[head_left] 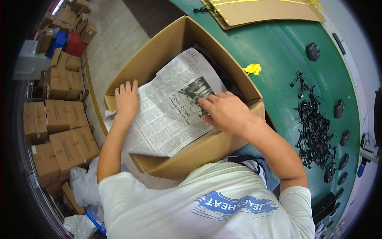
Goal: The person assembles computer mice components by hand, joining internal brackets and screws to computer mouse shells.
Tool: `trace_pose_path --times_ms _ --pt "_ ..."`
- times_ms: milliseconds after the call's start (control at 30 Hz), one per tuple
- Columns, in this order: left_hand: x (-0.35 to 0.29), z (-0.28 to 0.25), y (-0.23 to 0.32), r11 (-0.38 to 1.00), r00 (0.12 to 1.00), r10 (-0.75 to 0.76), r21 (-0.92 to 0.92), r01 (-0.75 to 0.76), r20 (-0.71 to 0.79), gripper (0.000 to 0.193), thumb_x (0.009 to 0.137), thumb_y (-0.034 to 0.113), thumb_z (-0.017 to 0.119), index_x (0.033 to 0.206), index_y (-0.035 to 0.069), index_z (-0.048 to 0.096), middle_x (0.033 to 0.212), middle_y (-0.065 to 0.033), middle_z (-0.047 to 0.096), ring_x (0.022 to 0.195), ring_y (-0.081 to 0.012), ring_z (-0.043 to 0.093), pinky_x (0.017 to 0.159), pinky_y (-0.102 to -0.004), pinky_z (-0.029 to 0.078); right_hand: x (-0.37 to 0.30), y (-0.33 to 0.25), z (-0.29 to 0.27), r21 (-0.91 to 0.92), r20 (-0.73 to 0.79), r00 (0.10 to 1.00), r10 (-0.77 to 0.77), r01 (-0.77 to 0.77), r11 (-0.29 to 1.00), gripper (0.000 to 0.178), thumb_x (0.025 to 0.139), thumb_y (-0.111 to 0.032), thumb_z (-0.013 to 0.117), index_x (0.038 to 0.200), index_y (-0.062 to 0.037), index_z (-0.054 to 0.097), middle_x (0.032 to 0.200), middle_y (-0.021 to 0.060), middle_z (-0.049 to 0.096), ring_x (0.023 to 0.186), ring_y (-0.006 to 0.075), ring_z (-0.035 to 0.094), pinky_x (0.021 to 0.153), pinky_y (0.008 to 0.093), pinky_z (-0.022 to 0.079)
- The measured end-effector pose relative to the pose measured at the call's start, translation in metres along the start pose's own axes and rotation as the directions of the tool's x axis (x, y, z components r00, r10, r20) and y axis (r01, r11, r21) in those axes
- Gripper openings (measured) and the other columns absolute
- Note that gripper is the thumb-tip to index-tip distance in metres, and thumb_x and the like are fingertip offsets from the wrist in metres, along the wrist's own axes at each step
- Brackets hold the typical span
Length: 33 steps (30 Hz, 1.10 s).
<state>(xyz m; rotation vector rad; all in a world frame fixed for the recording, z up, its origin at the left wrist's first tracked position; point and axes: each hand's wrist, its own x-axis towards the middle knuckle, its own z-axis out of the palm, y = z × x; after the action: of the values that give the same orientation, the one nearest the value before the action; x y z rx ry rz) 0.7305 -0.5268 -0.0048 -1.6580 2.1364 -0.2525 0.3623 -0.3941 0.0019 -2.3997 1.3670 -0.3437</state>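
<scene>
A sheet of newspaper (159,105) lies over the opening of a large cardboard box (153,55) in front of me. Its near left part hangs over the box's rim. My left hand (127,99) rests with fingers stretched out at the sheet's left edge, by the box's left wall. On the right, my right hand (227,111) lies on the paper near its printed photo, fingers spread. Dark things show in the box past the paper's far and right edges; what they are is hidden.
The green table (274,67) on the right bears a heap of small black parts (314,131), several dark rounded pieces (313,51), crumpled yellow material (253,69) and flat cardboard (270,14). Stacked cartons (65,115) and plastic bags (85,183) stand along the left.
</scene>
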Motion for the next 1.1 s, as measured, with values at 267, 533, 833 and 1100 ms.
trace_pose_path --times_ms 267,533,833,1100 --pt "-0.023 0.073 0.102 0.856 0.906 0.403 -0.298 -0.423 -0.131 0.082 0.108 0.056 0.049 0.172 0.016 0.016 0.176 -0.0255 0.011 0.163 -0.0426 0.008 0.130 -0.0598 0.004 -0.074 -0.038 -0.016 0.289 -0.182 0.967 -0.177 0.225 0.931 0.032 0.091 -0.025 0.073 0.116 -0.0070 0.068 0.099 0.0079 0.071 0.098 0.0283 0.070 0.095 0.0428 0.052" --pt "0.020 0.116 0.163 0.851 0.940 0.268 -0.406 -0.334 -0.211 0.083 0.109 0.056 0.044 0.172 0.015 0.010 0.176 -0.0273 0.000 0.163 -0.0451 0.003 0.130 -0.0577 0.002 -0.153 -0.025 -0.003 0.463 -0.305 0.952 0.038 0.113 0.879 0.027 0.089 -0.016 0.075 0.115 -0.0076 0.073 0.113 0.0071 0.075 0.105 0.0280 0.071 0.099 0.0428 0.054" --pt "-0.013 0.091 0.121 0.824 0.956 -0.018 -0.546 -0.152 -0.293 0.076 0.112 0.052 0.039 0.171 0.010 0.017 0.175 -0.0279 0.008 0.163 -0.0440 0.004 0.128 -0.0620 -0.004 -0.188 -0.008 0.019 0.554 -0.267 0.942 0.204 -0.023 0.832 0.021 0.088 -0.008 0.077 0.109 -0.0055 0.076 0.105 0.0104 0.077 0.096 0.0310 0.073 0.090 0.0420 0.057" --pt "-0.031 0.149 0.091 0.724 0.888 -0.440 -0.530 0.440 0.135 0.080 0.110 0.064 0.027 0.172 0.016 0.014 0.176 -0.0265 0.003 0.164 -0.0424 -0.004 0.129 -0.0603 -0.005 -0.184 -0.007 0.031 0.555 -0.328 0.923 0.199 0.018 0.832 0.022 0.088 -0.005 0.077 0.109 -0.0041 0.075 0.105 0.0122 0.077 0.095 0.0337 0.072 0.090 0.0438 0.056"
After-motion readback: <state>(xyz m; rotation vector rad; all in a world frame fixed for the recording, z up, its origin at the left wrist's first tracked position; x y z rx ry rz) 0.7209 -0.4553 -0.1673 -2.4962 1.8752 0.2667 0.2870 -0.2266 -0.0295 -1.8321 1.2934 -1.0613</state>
